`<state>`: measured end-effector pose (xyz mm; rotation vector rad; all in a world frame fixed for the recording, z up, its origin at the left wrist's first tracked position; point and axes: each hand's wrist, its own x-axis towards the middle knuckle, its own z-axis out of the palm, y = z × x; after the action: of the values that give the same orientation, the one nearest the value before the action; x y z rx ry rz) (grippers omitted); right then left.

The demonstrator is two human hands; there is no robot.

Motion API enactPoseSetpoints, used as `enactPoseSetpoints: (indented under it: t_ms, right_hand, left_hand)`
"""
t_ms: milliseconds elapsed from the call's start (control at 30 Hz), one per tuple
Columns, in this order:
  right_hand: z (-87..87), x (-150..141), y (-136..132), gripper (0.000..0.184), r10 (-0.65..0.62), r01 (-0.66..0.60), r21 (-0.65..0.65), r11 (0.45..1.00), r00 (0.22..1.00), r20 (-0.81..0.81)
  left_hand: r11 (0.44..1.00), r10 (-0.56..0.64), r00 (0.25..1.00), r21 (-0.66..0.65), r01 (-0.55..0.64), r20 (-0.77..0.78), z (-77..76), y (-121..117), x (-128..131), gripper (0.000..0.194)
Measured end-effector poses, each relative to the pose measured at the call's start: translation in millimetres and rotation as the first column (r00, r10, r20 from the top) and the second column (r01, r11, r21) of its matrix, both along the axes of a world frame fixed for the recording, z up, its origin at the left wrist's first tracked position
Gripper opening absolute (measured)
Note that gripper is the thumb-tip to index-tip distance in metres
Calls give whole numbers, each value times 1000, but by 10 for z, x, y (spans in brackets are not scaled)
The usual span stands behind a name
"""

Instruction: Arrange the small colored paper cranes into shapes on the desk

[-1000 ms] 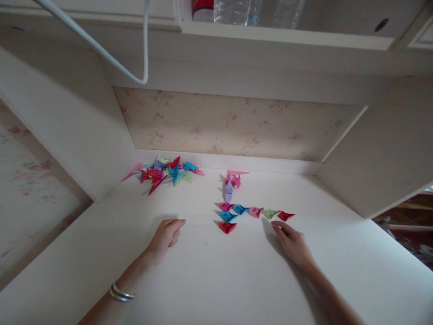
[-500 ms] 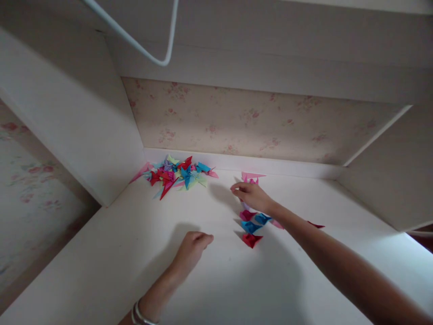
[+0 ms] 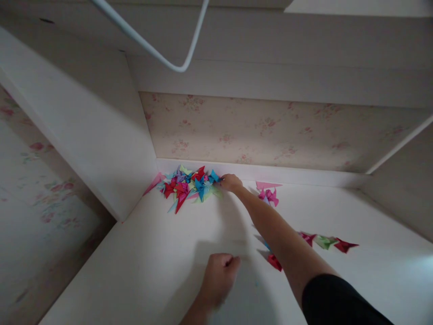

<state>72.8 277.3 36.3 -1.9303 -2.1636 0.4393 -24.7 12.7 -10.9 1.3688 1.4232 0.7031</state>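
Observation:
My right hand (image 3: 230,182) reaches across to the right end of a pile of folded paper cranes (image 3: 181,189) against the back edge. Its fingers are pinched at a blue paper crane (image 3: 213,176); the fingertips are partly hidden. Nearer to me, my left hand (image 3: 219,276) is curled into a loose fist just above the white surface, with nothing visible in it. A red paper crane (image 3: 274,262) lies to its right, partly behind my right forearm. Beyond the forearm, a green paper crane (image 3: 325,242) and a red one (image 3: 344,245) stand in a row.
Pink paper cranes (image 3: 269,197) and a flat pink folded piece (image 3: 268,185) lie near the back edge. A white side panel (image 3: 84,117) bounds the left. Overhead hangs a white cable or tube (image 3: 181,68), below the upper cabinet.
My right hand has gone from the row of cranes at the right, past the middle, to the pile at the back left. My left hand stays low and closed. The view has shifted left.

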Motion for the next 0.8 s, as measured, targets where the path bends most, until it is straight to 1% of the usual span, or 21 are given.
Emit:
enactPoseSetpoints:
  t_ms: [133,267,367,467,567,667,733,800]
  right_hand:
    - [-43,-9,-17,34,8,-7,49,999,1000,-15]
    - [8,0,-94,32,39,-31,130,991,997,-66]
    - [101,75,-265,31,126,-101,210,972,986,-108]
    - [202,285,-565,30,229,-189,285,940,967,-113]
    - [277,707,-956,31,282,-240,318,917,955,-93]
    - [320,1358,-1362,30,281,-247,327,912,957,-64]
    - [324,1894,-1616,31,211,-182,345,921,976,-49]
    - [295,2477,-1858,35,88,-68,369,927,995,-39]
  left_hand:
    - [999,-5,1000,41,5,-12,27,-1,9,42]
    - [997,-8,999,78,11,-34,55,3,5,41]
    - [993,-18,998,112,24,-53,34,2,4,41]
    - [992,-26,997,125,34,-72,0,-2,6,42]
    - [991,-24,995,132,37,-101,-22,-4,5,44]
    - [986,-23,993,161,41,-113,-32,-12,4,45]
    - [982,-29,993,184,51,-118,-34,-24,6,46]
    - [978,-36,991,200,62,-133,-34,-39,14,48]
